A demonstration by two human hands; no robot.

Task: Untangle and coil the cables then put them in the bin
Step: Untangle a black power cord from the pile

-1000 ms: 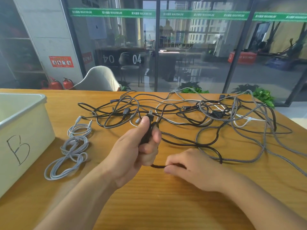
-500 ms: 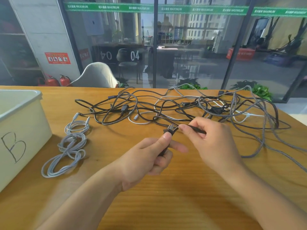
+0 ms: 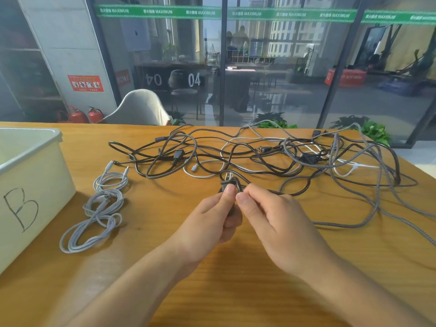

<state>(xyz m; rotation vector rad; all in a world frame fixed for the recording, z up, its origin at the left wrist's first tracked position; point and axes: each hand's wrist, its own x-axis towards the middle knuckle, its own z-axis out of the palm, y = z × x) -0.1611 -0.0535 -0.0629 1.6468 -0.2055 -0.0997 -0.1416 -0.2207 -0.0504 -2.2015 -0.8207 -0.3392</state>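
A black power cable with a pronged plug at its end is held just above the wooden table, near the middle of the view. The plug's metal prongs point up and away from the person, and the thin, glossy black cord bends into a small loop right beside it before trailing off to the right toward the tangle. The left hand grips the plug body, thumb pressed on top and fingers curled beneath. The right hand pinches the cord just beside the plug between thumb and forefinger, its other fingers curled in; the 2 hands nearly touch.

Behind them lies the tangle of cables: black cords, grey braided ones and a white one, looped over each other across the far half of the table. To the left, apart from the tangle, a light grey cable lies in loose coils, 2 connector ends showing at its far side. At the left edge stands a cream plastic bin marked with a hand-drawn letter B.
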